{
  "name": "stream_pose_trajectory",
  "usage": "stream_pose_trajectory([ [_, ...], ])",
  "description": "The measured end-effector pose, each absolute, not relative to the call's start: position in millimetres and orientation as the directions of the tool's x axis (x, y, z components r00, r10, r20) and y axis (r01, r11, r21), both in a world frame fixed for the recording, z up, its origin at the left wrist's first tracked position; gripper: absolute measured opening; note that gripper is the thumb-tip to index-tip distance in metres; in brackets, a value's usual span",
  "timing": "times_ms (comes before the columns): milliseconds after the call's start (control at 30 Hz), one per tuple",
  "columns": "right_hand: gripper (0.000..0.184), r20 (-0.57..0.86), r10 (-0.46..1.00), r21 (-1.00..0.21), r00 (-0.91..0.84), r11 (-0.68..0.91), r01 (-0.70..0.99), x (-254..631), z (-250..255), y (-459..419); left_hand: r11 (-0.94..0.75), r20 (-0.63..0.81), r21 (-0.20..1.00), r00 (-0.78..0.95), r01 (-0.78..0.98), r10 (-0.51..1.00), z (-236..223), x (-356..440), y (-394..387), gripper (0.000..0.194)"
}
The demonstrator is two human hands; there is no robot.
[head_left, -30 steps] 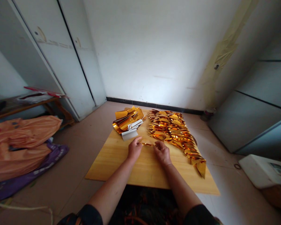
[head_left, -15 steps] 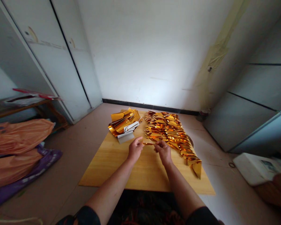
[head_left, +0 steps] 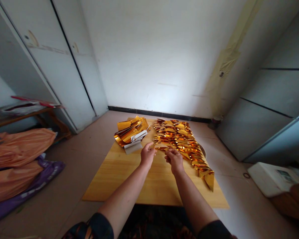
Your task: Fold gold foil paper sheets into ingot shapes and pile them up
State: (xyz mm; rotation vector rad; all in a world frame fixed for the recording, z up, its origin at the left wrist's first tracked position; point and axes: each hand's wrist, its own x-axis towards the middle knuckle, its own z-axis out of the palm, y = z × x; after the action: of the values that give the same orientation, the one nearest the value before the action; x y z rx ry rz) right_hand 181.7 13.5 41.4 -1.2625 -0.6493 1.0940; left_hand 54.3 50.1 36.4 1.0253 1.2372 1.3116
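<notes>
My left hand [head_left: 148,155] and my right hand [head_left: 175,160] are close together over the table, fingers pinched. Between them is a folded gold foil paper [head_left: 161,146], gripped at its two ends, at the near edge of the rows. Beyond and to the right of my right hand lie rows of folded gold foil pieces [head_left: 184,141], overlapping and shiny. A loose heap of flat gold foil sheets [head_left: 131,127], some with pale grey backs showing, lies past my left hand. My fingertips partly hide the paper's ends.
The wooden table [head_left: 119,179] stands on a tiled floor near a white wall [head_left: 149,59]. At left are orange and purple bags [head_left: 20,146] and a pale cabinet [head_left: 72,66]. A grey fridge [head_left: 261,116] and a white box [head_left: 269,179] are at right.
Both hands have moved slightly, the left one to the right, bringing the paper up to the near edge of the folded rows. More of the paper's flat face shows now.
</notes>
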Motion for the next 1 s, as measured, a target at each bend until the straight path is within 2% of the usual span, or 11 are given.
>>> stream_pose_trajectory([
  [133,0.029,-0.127,0.91,-0.987,0.394,-0.078,-0.139,188.2,42.1,12.5,-0.005,-0.003,0.998,-0.124,-0.064,0.992,30.0,52.8,53.0,0.041],
  [233,0.027,-0.013,0.905,-0.986,0.425,-0.081,0.143,195.2,42.3,11.4,-0.037,0.035,0.999,-0.114,-0.019,0.993,25.1,51.9,53.3,0.042],
  [300,0.022,0.096,0.908,-0.935,0.408,-0.058,0.35,198.6,42.1,10.5,-0.039,0.041,0.999,-0.102,0.013,0.994,23.7,52.3,52.0,0.042],
  [367,0.02,0.147,0.914,-0.889,0.377,-0.045,0.456,200.4,41.7,9.9,-0.037,0.041,0.998,-0.091,0.041,0.995,23.7,53.1,50.1,0.043],
  [433,0.02,0.127,0.922,-0.893,0.366,-0.054,0.447,201.2,41.0,10.1,-0.041,0.046,0.997,-0.084,0.059,0.995,24.4,53.8,48.6,0.043],
  [633,0.017,0.044,0.938,-0.963,0.345,-0.053,0.266,206.8,42.1,12.6,-0.039,0.042,0.998,-0.066,0.046,0.997,28.2,54.3,48.5,0.045],
  [733,0.02,0.047,0.95,-0.964,0.309,-0.038,0.262,219.0,47.0,16.2,-0.041,0.042,0.999,-0.039,0.026,0.998,29.8,53.3,47.8,0.049],
  [833,0.021,0.123,0.938,-0.922,0.323,-0.012,0.386,240.0,53.4,26.9,-0.054,0.054,0.998,-0.007,0.017,0.998,26.3,48.5,45.1,0.053],
  [1000,0.015,0.281,0.896,-0.705,0.344,-0.05,0.707,277.4,56.8,58.8,-0.1,0.1,0.99,-0.001,0.097,0.995,6.5,30.2,36.6,0.051],
])
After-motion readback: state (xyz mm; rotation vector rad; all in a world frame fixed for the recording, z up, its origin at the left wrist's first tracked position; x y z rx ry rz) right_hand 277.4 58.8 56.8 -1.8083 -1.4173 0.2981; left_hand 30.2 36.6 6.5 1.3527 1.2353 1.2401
